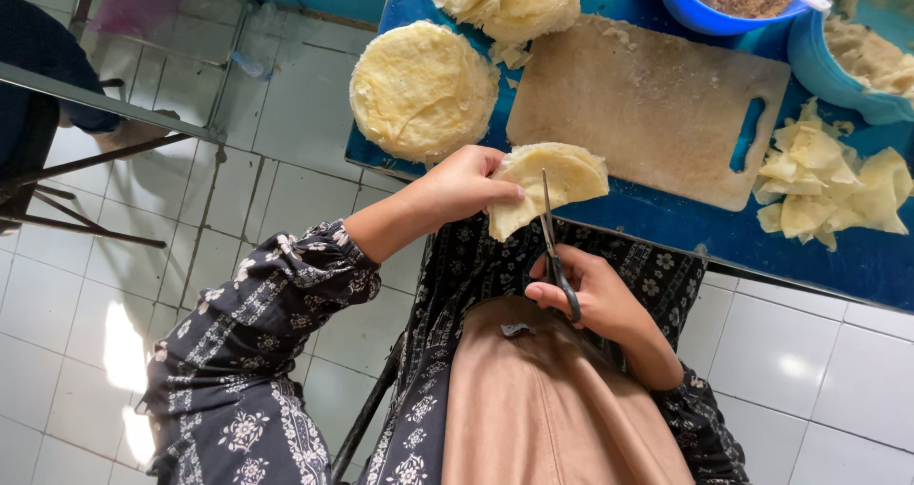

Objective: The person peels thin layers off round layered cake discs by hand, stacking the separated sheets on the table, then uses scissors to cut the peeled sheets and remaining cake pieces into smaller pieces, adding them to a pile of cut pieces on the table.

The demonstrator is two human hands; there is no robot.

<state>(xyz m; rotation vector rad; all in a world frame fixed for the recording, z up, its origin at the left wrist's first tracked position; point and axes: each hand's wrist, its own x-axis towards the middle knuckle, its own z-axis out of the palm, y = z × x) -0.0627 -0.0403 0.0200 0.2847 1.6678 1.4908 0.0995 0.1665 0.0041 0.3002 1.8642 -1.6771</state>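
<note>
1. Pale yellow folded round pastry sheet [550,185] is pinched by the left hand [464,186], just over the near edge of the blue table [666,220].
2. Right hand [588,295] has fingers clenched through the handles of the dark metal scissors [554,247]; the blades cut into the sheet.
3. Round stack of yellow sheets [422,90] lies at the table's near left corner, beside the beige cutting board [647,104].

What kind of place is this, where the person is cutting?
Probably a home or small food-preparation area: a blue table holding a worn wooden cutting board, a round stack of thin yellow dough sheets, and white floor tiles.
</note>
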